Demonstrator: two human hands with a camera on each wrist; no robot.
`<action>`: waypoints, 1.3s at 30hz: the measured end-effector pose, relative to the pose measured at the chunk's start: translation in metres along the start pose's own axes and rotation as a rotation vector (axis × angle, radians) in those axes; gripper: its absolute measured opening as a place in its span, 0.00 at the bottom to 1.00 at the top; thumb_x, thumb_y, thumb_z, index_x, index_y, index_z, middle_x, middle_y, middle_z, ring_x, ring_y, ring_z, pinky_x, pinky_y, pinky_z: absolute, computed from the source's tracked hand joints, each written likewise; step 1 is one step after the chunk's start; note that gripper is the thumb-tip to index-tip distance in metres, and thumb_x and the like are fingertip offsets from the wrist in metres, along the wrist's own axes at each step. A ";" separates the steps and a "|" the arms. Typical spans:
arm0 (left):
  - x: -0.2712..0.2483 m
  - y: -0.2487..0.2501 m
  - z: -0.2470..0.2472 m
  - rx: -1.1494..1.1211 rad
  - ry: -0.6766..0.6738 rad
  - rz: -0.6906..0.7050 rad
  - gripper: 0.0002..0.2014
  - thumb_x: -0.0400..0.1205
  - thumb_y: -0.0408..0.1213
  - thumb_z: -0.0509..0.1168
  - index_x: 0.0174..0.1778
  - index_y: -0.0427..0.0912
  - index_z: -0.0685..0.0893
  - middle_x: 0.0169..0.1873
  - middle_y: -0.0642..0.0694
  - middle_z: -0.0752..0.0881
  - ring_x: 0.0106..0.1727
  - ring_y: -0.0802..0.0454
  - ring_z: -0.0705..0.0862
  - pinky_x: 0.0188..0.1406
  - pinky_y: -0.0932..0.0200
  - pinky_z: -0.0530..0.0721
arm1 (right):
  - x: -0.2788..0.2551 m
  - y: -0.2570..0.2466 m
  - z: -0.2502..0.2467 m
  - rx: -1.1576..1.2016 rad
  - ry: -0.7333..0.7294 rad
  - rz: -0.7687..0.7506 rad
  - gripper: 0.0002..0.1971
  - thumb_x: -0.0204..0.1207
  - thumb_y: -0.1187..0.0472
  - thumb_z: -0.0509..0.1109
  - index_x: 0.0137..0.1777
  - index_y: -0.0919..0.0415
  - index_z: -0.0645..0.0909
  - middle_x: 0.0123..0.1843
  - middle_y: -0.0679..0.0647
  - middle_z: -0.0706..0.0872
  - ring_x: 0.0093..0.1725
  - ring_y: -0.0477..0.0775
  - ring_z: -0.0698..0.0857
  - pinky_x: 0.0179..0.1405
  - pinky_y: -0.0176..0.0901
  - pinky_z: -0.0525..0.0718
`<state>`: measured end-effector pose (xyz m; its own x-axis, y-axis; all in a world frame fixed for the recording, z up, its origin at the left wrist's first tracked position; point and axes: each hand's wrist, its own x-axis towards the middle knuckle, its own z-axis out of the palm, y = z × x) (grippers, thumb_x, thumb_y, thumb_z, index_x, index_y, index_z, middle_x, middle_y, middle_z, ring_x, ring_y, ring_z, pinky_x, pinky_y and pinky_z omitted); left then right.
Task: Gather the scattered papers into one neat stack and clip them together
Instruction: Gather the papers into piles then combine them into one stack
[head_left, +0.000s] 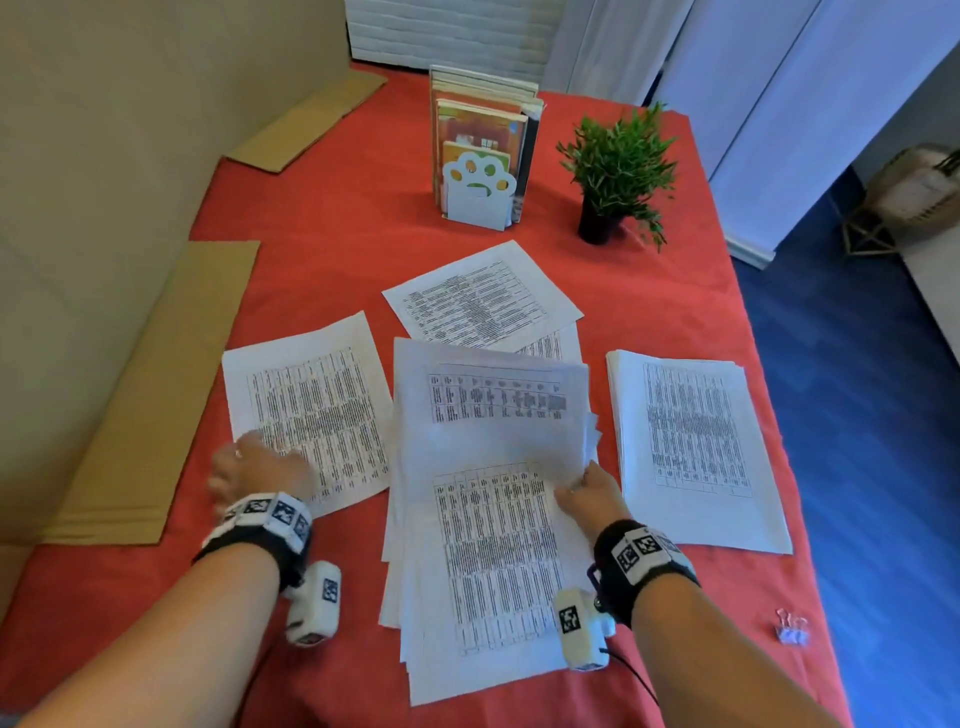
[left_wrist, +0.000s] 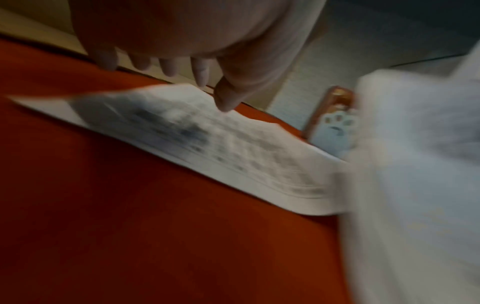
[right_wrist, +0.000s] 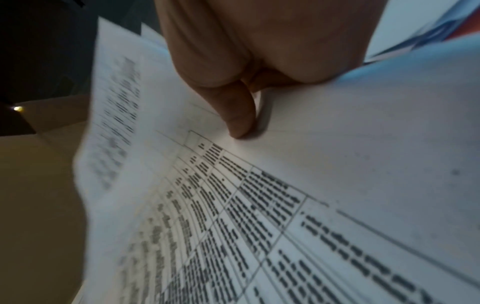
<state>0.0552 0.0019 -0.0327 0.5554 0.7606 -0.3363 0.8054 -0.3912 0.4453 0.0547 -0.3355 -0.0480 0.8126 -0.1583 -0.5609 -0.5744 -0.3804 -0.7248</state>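
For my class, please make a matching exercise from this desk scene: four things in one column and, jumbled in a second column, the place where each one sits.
Things
1. binder clips
2. potted plant
3. paw-shaped bookend
4. left hand

Places
A. in front of the upright books
B. on the leftmost sheet of paper
C. near the table's right edge, close to the person
D. at the far side, right of the books

Pairs: 1-C, 2-D, 3-A, 4-B

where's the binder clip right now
In the head view, the binder clip lies on the red tablecloth near its right edge, beside the right forearm and below the right-hand paper pile.
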 end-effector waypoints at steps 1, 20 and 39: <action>0.007 -0.007 -0.005 0.022 -0.026 -0.038 0.30 0.74 0.38 0.70 0.73 0.46 0.69 0.78 0.39 0.60 0.76 0.33 0.60 0.73 0.32 0.62 | 0.002 0.001 0.000 0.009 0.001 0.013 0.11 0.73 0.74 0.64 0.54 0.64 0.77 0.44 0.61 0.83 0.40 0.54 0.82 0.39 0.39 0.81; -0.018 -0.033 -0.007 -0.397 -0.509 0.241 0.27 0.80 0.35 0.67 0.75 0.47 0.68 0.64 0.50 0.77 0.62 0.50 0.76 0.59 0.54 0.77 | 0.027 -0.059 0.083 0.009 -0.181 -0.064 0.14 0.74 0.69 0.60 0.59 0.60 0.77 0.54 0.60 0.86 0.54 0.63 0.86 0.60 0.61 0.85; 0.028 -0.073 -0.036 -0.374 -0.184 0.059 0.23 0.78 0.25 0.64 0.70 0.43 0.75 0.61 0.40 0.83 0.57 0.42 0.80 0.59 0.48 0.77 | 0.093 -0.122 0.118 -0.911 -0.045 -0.509 0.34 0.79 0.59 0.61 0.83 0.46 0.51 0.87 0.55 0.45 0.85 0.60 0.44 0.82 0.66 0.46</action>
<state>0.0049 0.0708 -0.0446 0.6531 0.6242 -0.4288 0.6594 -0.1902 0.7274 0.1882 -0.1965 -0.0588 0.9225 0.2408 -0.3017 0.1423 -0.9387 -0.3140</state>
